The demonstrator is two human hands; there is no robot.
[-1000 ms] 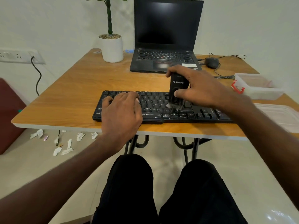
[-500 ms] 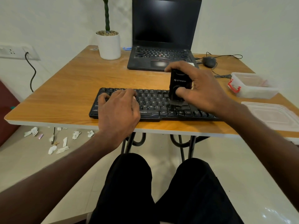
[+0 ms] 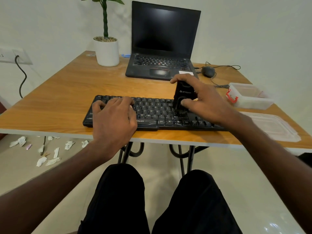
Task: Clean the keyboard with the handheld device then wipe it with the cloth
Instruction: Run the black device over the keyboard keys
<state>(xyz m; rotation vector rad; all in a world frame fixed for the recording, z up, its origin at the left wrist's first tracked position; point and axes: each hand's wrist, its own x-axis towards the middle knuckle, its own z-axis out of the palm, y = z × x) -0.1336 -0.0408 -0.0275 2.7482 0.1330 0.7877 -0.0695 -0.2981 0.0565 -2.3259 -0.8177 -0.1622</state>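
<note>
A black keyboard lies along the front edge of the wooden table. My right hand grips a black handheld device that stands upright, its lower end pressed on the keys right of the keyboard's middle. My left hand rests flat on the keyboard's left half with fingers spread, holding nothing. No cloth is in view.
An open black laptop stands behind the keyboard, with a white plant pot to its left and a wired mouse to its right. A clear plastic box and its lid sit at the right. Paper scraps litter the floor.
My right hand has tilted the device slightly and kept it on the right-middle keys. The left hand stays on the keyboard's left half. The camera view has shifted a little.
</note>
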